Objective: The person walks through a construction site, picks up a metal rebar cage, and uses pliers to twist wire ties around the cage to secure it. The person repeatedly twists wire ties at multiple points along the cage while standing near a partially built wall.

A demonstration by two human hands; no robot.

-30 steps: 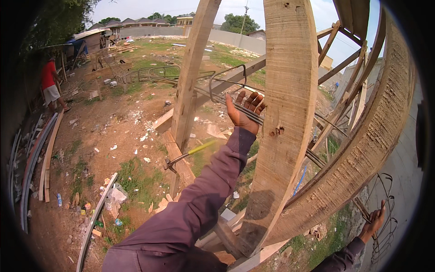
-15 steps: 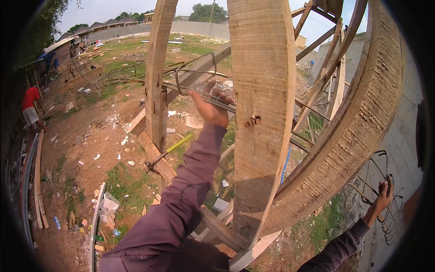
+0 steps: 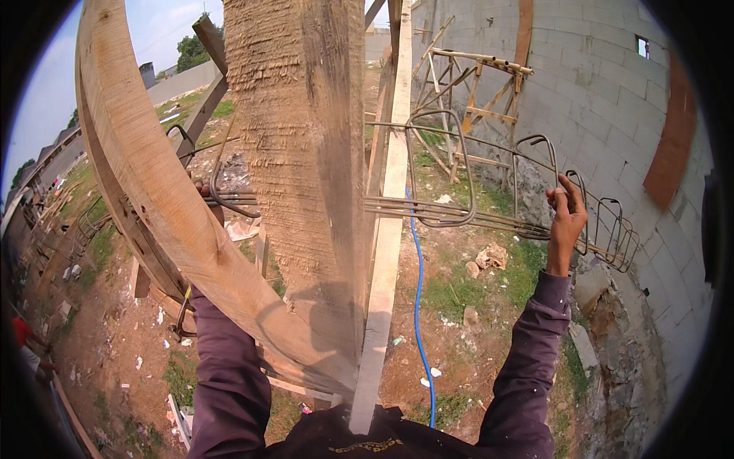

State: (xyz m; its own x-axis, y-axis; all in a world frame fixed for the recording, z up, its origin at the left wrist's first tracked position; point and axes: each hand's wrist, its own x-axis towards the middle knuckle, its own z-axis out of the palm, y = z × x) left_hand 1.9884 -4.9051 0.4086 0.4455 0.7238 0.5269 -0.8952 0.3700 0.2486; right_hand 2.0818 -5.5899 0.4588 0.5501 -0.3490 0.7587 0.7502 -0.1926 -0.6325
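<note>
A long rebar cage (image 3: 497, 218), made of thin steel bars with bent rectangular stirrups, runs across in front of me behind upright timbers. My right hand (image 3: 564, 222) is closed on a stirrup toward the cage's right end, fingertips pinching the rod. On the left, my left hand (image 3: 202, 188) is largely hidden behind a curved-looking plank (image 3: 157, 145); the fingers that show are wrapped at the bundled bars. A wide rough-sawn timber (image 3: 294, 153) stands between my arms and covers the cage's middle. Next to it rises a narrow pale batten (image 3: 386, 229).
A grey block wall (image 3: 604, 99) bounds the right side, with broken masonry (image 3: 612, 344) along its foot. A wooden trestle frame (image 3: 489, 99) stands near it. A blue hose (image 3: 418, 306) lies on the littered ground. A hammer (image 3: 182, 315) hangs by my left sleeve. Another person (image 3: 27, 340) is at far left.
My view has swung to the right, so the timbers appear farther left. The right hand has risen along the cage to a stirrup. The left hand is now mostly behind the plank.
</note>
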